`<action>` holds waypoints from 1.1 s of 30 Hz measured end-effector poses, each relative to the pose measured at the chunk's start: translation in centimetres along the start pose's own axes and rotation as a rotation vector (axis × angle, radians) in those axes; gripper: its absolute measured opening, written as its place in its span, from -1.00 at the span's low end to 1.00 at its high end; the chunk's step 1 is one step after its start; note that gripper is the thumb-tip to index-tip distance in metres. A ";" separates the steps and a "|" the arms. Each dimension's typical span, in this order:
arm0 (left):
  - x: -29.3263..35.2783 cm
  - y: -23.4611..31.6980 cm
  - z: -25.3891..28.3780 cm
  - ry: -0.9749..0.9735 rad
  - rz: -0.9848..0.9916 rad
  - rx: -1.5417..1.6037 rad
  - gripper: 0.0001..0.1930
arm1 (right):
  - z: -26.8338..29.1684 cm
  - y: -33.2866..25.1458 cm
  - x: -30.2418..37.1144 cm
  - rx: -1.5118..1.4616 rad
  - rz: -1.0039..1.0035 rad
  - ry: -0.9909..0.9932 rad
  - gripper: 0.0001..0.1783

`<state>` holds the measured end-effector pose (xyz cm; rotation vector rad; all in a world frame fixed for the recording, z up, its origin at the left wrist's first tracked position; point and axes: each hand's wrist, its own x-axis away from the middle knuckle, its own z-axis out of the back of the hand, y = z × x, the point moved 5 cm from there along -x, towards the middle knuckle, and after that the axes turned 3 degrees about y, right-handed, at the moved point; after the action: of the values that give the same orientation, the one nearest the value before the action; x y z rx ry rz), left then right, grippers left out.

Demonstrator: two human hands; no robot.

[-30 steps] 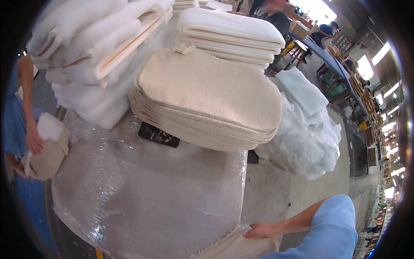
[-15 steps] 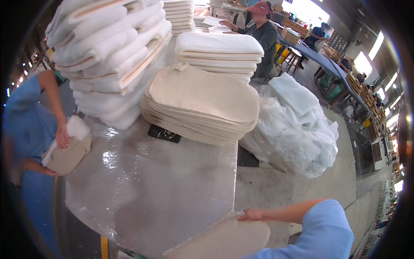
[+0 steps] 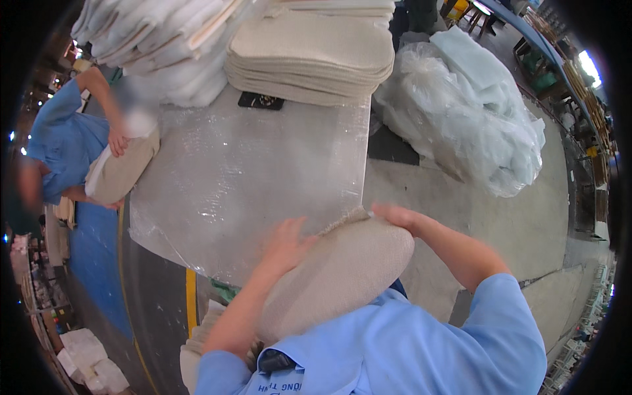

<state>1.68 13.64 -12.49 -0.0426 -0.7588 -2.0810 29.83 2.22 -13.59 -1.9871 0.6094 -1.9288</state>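
A beige woven cushion cover (image 3: 336, 276) lies slantwise against my body at the near edge of the table, its rough-edged side facing away from me. My right hand (image 3: 395, 218) pinches the far right corner of that cover. Over the cover's left side is my left hand (image 3: 286, 245), somewhat blurred, with its fingers stretched out and apart. Farther back on the table sits a neat stack of the same beige covers (image 3: 309, 52).
Plastic film covers the table (image 3: 250, 164). Folded white padding (image 3: 164, 46) is piled at the back left, near a small black object (image 3: 261, 101). A clear bag of white padding (image 3: 461, 125) stands right of the table. At left, a co-worker (image 3: 72, 138) handles a beige cover with white filling.
My view has tilted down toward my body. My left hand has come into view over the cover, while my right hand still grips its corner. The co-worker's piece is held more upright.
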 end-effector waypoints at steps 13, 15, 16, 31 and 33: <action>-4.1 3.4 -6.8 -0.121 0.051 0.113 -0.70 | 1.0 4.7 -7.3 -0.481 0.220 0.097 -0.35; -3.7 4.7 -6.8 -0.207 0.117 0.151 -0.66 | -0.7 6.9 -8.4 -0.824 0.228 0.098 -0.35; -3.9 4.9 -6.6 -0.210 0.103 0.120 -0.67 | -0.9 8.5 -9.3 -0.946 0.278 0.037 -0.34; -3.5 5.5 -7.9 -0.052 0.097 0.230 -0.73 | 6.9 -17.7 9.9 -0.548 1.405 0.249 -0.15; -3.3 6.3 -7.5 -0.031 0.045 0.158 -0.74 | 7.8 -14.5 7.5 -0.575 1.300 0.267 -0.24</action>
<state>10.27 9.54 -16.40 -0.0039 -0.9307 -1.9758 38.97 10.40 -0.23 -0.9288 2.0286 -1.1707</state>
